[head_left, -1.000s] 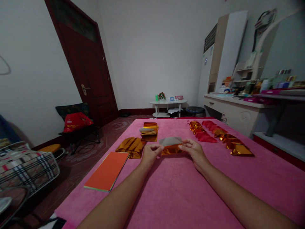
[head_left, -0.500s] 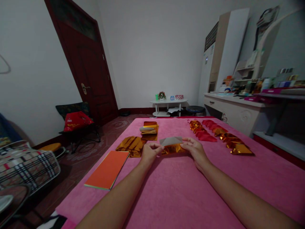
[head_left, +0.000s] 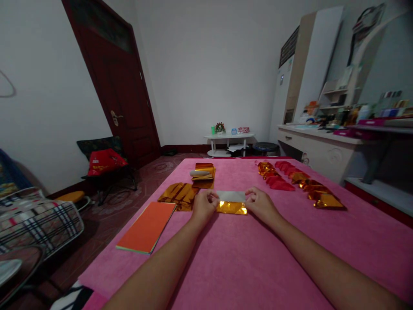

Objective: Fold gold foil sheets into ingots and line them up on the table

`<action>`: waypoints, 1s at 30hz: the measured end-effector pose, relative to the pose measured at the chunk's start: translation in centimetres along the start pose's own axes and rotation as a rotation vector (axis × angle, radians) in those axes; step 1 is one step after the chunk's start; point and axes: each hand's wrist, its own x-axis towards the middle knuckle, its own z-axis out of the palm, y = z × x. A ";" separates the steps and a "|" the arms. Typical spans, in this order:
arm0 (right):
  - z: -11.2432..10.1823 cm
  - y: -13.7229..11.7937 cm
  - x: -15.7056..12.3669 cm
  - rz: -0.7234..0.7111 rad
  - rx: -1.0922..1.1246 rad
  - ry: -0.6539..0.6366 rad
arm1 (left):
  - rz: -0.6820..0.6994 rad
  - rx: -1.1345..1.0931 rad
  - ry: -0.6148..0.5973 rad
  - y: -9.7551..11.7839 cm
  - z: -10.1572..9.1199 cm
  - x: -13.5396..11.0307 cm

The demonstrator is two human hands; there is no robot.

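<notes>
Between my two hands is a sheet of gold foil paper (head_left: 231, 207), its far part showing a grey-white back and its near strip shiny gold. My left hand (head_left: 204, 206) pinches its left edge. The right edge is pinched by the fingers of my right hand (head_left: 260, 204). Just left of my left hand lie folded gold foil papers (head_left: 178, 194). Behind them is a stack of gold foil sheets (head_left: 205, 181) with a grey oval object (head_left: 199, 173) on top. A pile of orange paper (head_left: 148, 226) rests nearer to me on the left.
The pink cloth (head_left: 245, 262) covers the surface under my hands. Two rows of folded red and gold pieces (head_left: 280, 183) lie at the far right. A dressing table (head_left: 322, 144) stands beyond on the right; a chair with a red bag (head_left: 106, 162) is on the left.
The foil sheet has come lower and flatter, and its gold strip now looks smooth and even. Both hands have moved slightly down with it, still pinching its ends.
</notes>
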 end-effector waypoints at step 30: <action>1.0 -2.1 -2.4 -0.231 -0.605 -0.099 | 0.352 0.631 -0.212 1.2 0.2 -0.9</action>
